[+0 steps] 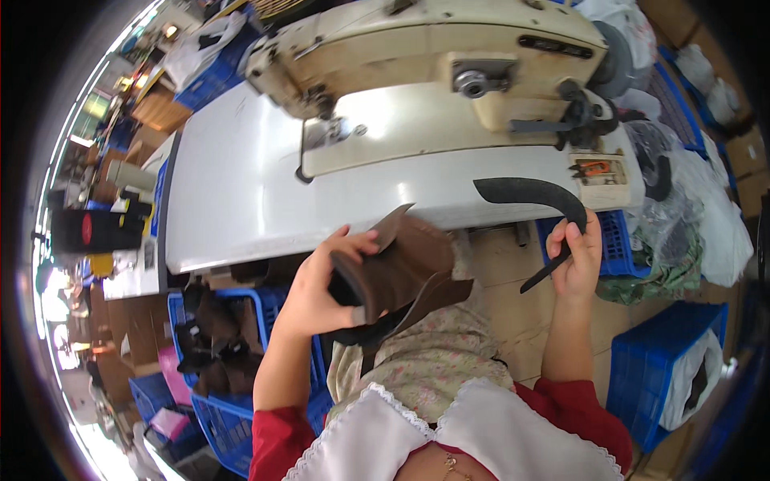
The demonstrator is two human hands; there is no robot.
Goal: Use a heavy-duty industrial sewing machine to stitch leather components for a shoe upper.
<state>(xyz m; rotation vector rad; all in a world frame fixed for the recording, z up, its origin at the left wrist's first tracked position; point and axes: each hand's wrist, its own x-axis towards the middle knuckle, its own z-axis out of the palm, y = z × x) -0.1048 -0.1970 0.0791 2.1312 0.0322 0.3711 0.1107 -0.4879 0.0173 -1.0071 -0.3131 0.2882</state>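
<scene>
A brown leather shoe upper (401, 264) is gripped in my left hand (313, 289) above my lap, its dark opening turned toward the hand and its loose flaps sticking out. My right hand (576, 255), out to the right in front of the table edge, pinches a curved black strip (533, 193) between thumb and fingers. The wide end of the strip reaches left over the table, and its thin tail hangs below the hand. The two pieces are apart. Beyond both hands stands a cream sewing machine (449, 72) on a white table (241, 192).
Blue crates (228, 417) with dark shoe pieces (220, 345) stand at my left. Another blue crate (654, 361) with a white bag is at the lower right. Plastic bags (682, 192) pile up right of the table. Orange-handled snips (593, 168) lie in a small tray (603, 191).
</scene>
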